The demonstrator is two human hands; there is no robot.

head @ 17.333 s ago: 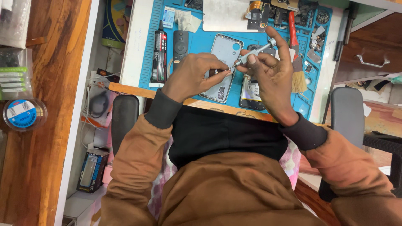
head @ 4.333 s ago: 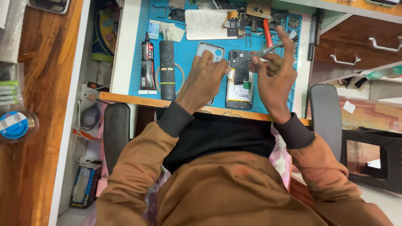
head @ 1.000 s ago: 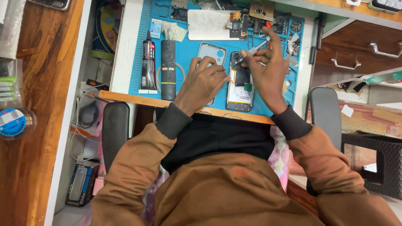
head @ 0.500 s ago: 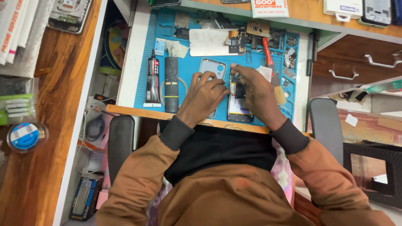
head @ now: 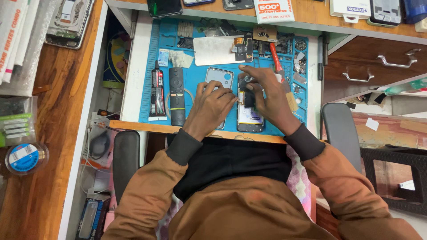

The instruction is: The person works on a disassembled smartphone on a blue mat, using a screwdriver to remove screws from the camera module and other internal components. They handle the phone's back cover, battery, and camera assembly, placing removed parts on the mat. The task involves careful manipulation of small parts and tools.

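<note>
Both hands rest on the opened phone point(head: 250, 116) — left hand point(head: 213, 104) flat, right hand point(head: 267, 95) pinching inside it.

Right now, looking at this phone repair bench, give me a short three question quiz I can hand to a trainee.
1. True or false: the left hand rests on the pale phone back cover.
2. What lies under the right hand? A) the opened phone B) a laptop C) a watch
3. Fill in: the black remote lies on the ____ work mat.

Key: 1 true; 2 A; 3 blue.
</note>
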